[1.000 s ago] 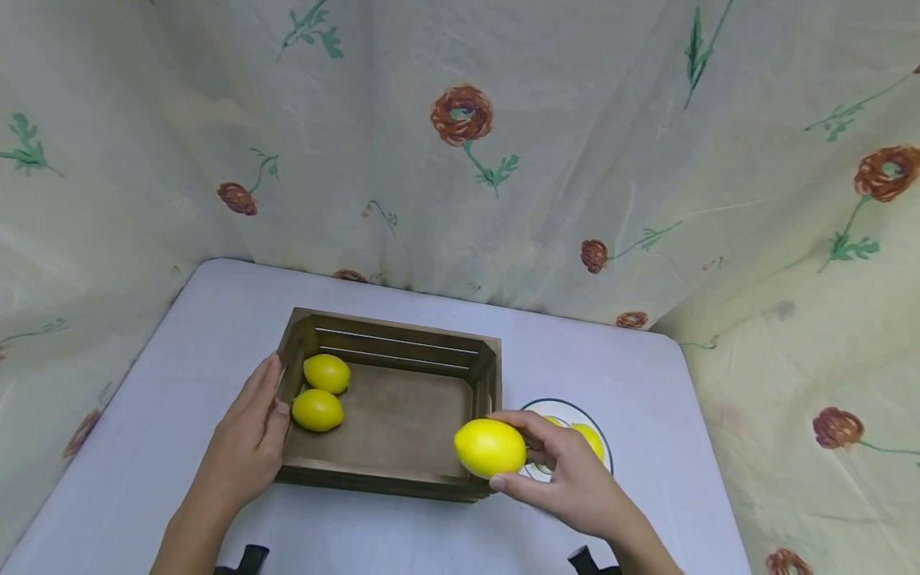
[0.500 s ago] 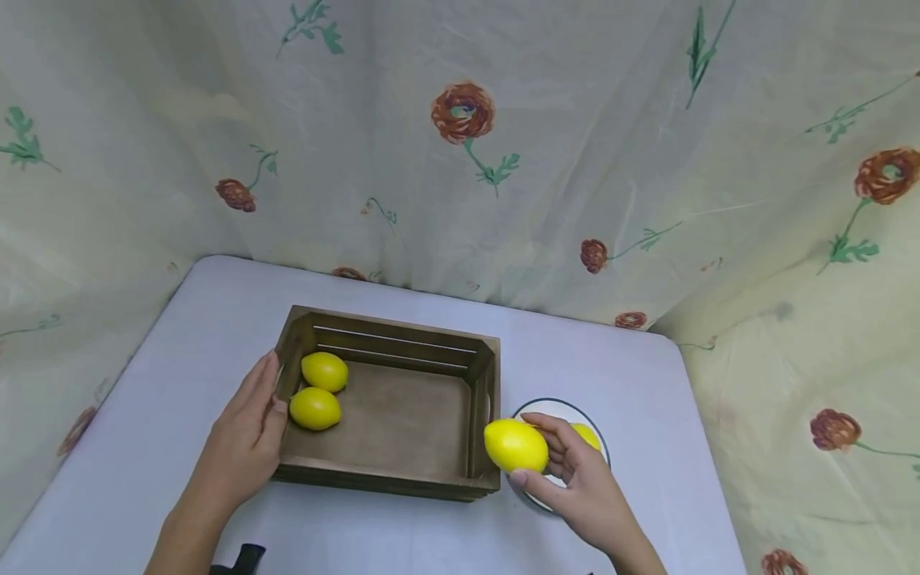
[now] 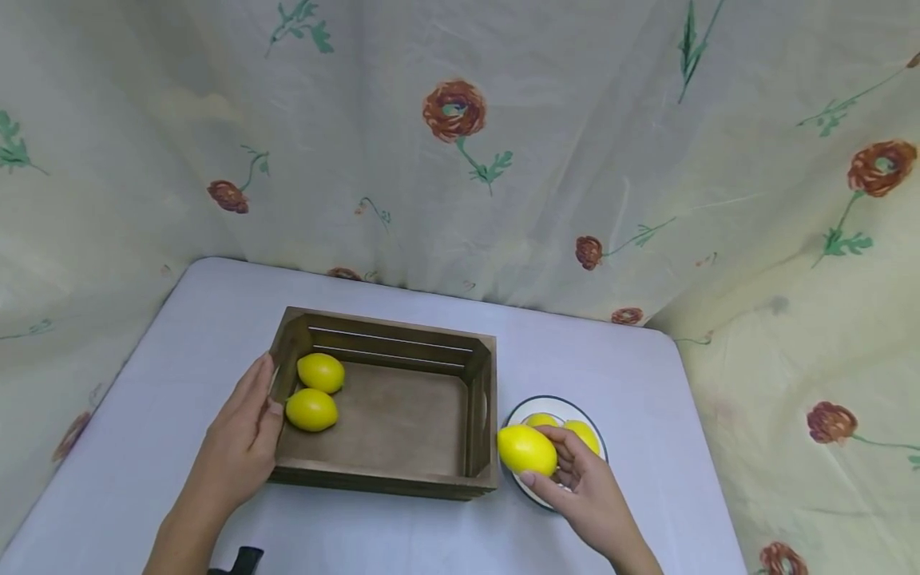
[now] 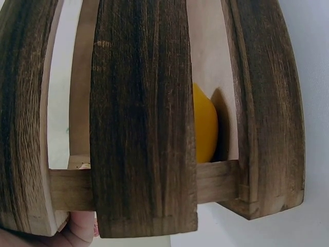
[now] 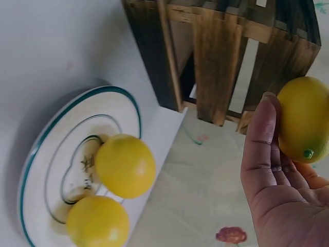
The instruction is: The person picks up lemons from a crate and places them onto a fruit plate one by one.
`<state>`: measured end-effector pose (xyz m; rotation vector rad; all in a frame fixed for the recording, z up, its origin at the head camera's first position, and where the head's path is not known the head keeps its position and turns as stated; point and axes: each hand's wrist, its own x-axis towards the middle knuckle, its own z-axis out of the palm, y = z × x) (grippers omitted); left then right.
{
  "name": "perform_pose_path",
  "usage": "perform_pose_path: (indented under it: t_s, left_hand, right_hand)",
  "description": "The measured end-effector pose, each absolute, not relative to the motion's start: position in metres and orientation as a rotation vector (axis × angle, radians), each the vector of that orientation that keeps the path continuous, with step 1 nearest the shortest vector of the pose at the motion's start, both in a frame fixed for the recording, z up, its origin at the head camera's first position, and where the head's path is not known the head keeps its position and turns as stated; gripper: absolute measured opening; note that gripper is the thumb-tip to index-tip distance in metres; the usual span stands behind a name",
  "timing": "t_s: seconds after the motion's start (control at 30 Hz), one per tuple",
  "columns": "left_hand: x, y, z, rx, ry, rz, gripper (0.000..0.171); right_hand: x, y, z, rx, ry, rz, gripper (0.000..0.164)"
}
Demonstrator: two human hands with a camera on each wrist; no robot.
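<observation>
My left hand holds the left end of a brown slatted wooden crate, its thumb at the rim. A fingertip shows past the slats in the left wrist view. Two yellow lemons, a rear one and a front one, lie inside at the crate's left end. Just right of the crate, my right hand grips a third lemon between thumb and fingers. It hovers over a white plate with a dark rim, where two more lemons lie.
A white-covered table carries the crate and plate. Behind and beside it hangs a pale curtain with printed flowers. Some black object pokes in at the bottom edge.
My right hand has moved right with its lemon, from over the crate's right front corner to over the plate's left side. My left hand has stayed at the crate.
</observation>
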<state>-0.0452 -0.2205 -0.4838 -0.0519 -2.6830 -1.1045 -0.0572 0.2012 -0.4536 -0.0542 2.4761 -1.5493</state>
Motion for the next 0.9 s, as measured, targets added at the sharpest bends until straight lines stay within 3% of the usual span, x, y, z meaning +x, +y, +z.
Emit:
perform_pose_path:
  t_s: [0.9]
  left_hand:
    - [-0.045,-0.220,-0.484,-0.033,-2.694,-1.117,0.060]
  right_hand:
    - [-0.045,0.225,-0.523,0.171,2.654,-1.224,0.063]
